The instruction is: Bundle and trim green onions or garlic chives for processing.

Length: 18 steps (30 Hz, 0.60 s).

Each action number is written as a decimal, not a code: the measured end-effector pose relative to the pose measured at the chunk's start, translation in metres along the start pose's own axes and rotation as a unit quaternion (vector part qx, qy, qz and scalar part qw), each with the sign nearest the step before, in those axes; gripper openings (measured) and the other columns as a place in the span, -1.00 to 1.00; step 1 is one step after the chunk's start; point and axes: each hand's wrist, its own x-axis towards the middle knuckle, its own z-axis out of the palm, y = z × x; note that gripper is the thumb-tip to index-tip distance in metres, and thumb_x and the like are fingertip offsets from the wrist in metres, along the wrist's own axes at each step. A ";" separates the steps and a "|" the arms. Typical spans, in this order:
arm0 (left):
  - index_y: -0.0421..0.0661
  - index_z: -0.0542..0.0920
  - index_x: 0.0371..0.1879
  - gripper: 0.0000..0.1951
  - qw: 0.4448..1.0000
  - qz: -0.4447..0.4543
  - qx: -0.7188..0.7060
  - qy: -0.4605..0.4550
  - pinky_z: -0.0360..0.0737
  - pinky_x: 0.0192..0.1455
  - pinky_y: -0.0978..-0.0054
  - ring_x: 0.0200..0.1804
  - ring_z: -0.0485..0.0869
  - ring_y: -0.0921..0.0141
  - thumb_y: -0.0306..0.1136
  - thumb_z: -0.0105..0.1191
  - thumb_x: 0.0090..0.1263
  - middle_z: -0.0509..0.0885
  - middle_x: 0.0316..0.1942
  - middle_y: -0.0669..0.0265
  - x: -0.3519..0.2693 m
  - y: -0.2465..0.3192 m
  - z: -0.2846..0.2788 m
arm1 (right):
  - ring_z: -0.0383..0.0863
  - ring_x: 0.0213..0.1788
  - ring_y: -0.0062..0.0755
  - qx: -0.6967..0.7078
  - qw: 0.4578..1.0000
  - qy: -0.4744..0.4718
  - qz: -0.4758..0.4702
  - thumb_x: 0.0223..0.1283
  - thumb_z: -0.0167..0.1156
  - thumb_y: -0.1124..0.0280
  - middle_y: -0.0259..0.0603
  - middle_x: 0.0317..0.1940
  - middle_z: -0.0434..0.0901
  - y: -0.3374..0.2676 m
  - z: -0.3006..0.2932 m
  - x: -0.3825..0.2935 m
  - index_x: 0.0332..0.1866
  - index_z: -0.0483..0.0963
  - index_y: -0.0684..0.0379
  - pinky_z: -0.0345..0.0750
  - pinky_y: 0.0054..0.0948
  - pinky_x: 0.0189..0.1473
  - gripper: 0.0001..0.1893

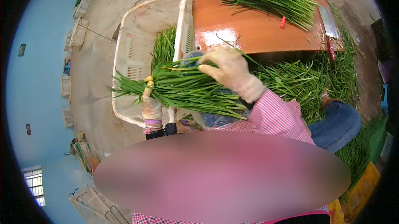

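Note:
My left hand (pixel 150 97), in a pale rubber glove, grips a bunch of long green leaves (pixel 187 90), which look like garlic chives. The leaf tips stick out past my fingers, and the stalks lie across my lap over clear plastic sheeting. My right hand (pixel 226 69), gloved too and slightly blurred, is over the upper edge of the bunch with thumb and fingers bent. Whether its fingertips pinch a blade, I cannot tell. A yellowed leaf (pixel 177 68) runs along the bunch near them. One long loose blade (pixel 229 44) shows behind that hand.
A white plastic crate (pixel 117 68) holding more greens (pixel 165 44) stands at left. On the orange board (pixel 215 21) lie a chive bundle (pixel 271 2), a red piece (pixel 283 22) and a wide-bladed knife (pixel 329 23) at the right edge. Loose chives (pixel 293 83) are heaped beneath.

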 end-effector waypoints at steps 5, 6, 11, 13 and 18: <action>-0.08 0.56 0.02 -0.64 0.999 0.024 0.042 -0.015 0.63 0.22 0.23 0.09 0.66 0.23 -0.21 0.29 0.34 0.64 0.10 0.15 -0.019 0.017 0.016 | 0.69 0.00 -0.07 0.169 0.963 -0.203 0.053 0.19 0.34 0.01 -0.10 -0.12 0.72 -0.015 0.035 0.019 -0.06 0.71 0.13 0.58 -0.23 0.05 -0.59; -0.06 0.54 -0.14 -0.68 0.993 0.043 0.007 -0.108 0.56 0.31 0.17 0.18 0.60 0.18 -0.17 0.32 0.31 0.59 0.16 0.11 -0.020 0.017 0.017 | 0.70 0.00 -0.14 0.153 0.973 -0.168 0.030 0.23 0.35 0.11 -0.11 -0.14 0.74 -0.017 0.036 0.012 -0.05 0.72 0.12 0.59 -0.29 0.05 -0.66; -0.04 0.48 -0.28 -0.65 0.994 0.042 0.013 -0.103 0.45 0.41 0.15 0.27 0.52 0.16 -0.10 0.35 0.29 0.56 0.15 0.11 -0.025 0.010 0.015 | 0.68 -0.01 -0.24 0.363 0.928 -0.041 0.072 0.26 0.35 0.22 -0.17 -0.24 0.70 -0.031 0.041 -0.014 0.02 0.71 0.11 0.56 -0.35 0.08 -0.70; -0.05 0.48 -0.31 -0.64 0.989 0.053 0.023 -0.137 0.45 0.40 0.15 0.27 0.53 0.16 -0.09 0.36 0.27 0.57 0.12 0.12 -0.027 0.009 0.016 | 0.70 -0.04 -0.28 0.261 0.963 -0.026 0.062 0.28 0.36 0.21 -0.20 -0.29 0.71 -0.035 0.042 -0.016 -0.07 0.73 0.10 0.58 -0.39 0.04 -0.75; -0.06 0.48 -0.32 -0.58 0.982 0.074 0.086 -0.151 0.54 0.32 0.11 0.18 0.60 0.15 -0.11 0.46 0.16 0.58 0.11 0.11 -0.037 0.016 0.024 | 0.69 -0.17 -0.37 0.332 0.932 -0.065 0.135 0.32 0.34 0.24 -0.24 -0.22 0.68 -0.051 0.049 -0.004 -0.03 0.64 0.18 0.58 -0.43 -0.07 -0.73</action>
